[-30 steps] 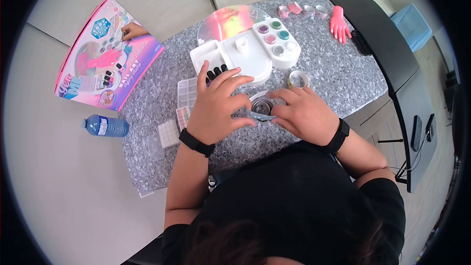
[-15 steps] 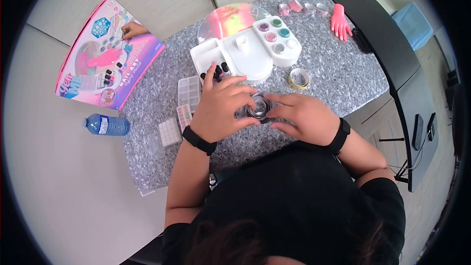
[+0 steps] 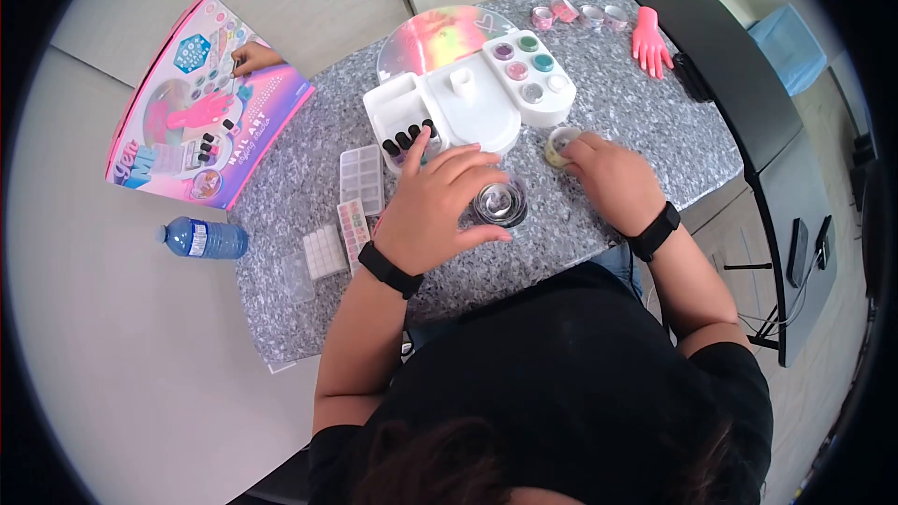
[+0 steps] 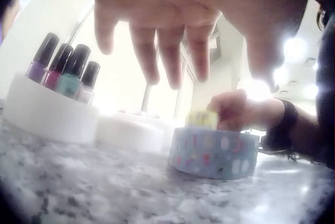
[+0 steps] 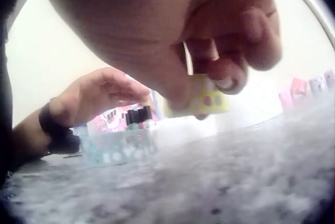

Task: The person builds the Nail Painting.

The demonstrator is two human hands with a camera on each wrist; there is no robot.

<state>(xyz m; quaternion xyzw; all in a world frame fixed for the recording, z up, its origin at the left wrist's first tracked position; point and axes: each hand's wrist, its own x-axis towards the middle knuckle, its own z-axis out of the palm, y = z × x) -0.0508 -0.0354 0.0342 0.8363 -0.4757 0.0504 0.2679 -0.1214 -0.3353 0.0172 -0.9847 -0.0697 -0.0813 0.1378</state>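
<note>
My right hand (image 3: 617, 185) pinches a small yellow patterned roll of stickers or tape (image 5: 208, 101) between thumb and fingers; in the right wrist view its lower edge shows above the tabletop. A wider light-blue patterned roll (image 4: 214, 153), loosely coiled inside, lies on the table in front of the body. Beside this roll is my left hand (image 3: 438, 206), fingers spread and thumb out, with nothing in its grasp. In the left wrist view its fingers hang over the blue roll, apart from it. Beyond the left fingertips, nail polish bottles (image 4: 73, 72) with black caps stand in a white holder.
A white stand (image 3: 477, 117) with glitter pots fills the table's middle back. Patterned rolls (image 3: 565, 10) and a pink model hand (image 3: 649, 42) are at the far right. Sticker sheets (image 3: 354, 224), a compartment box (image 3: 361, 180), a water bottle (image 3: 204, 238) and the kit box (image 3: 208, 108) are leftward.
My right hand has left the blue roll, moved right and away from the body, and taken hold of the yellow roll. My left hand has come off the blue roll, which now lies on the table.
</note>
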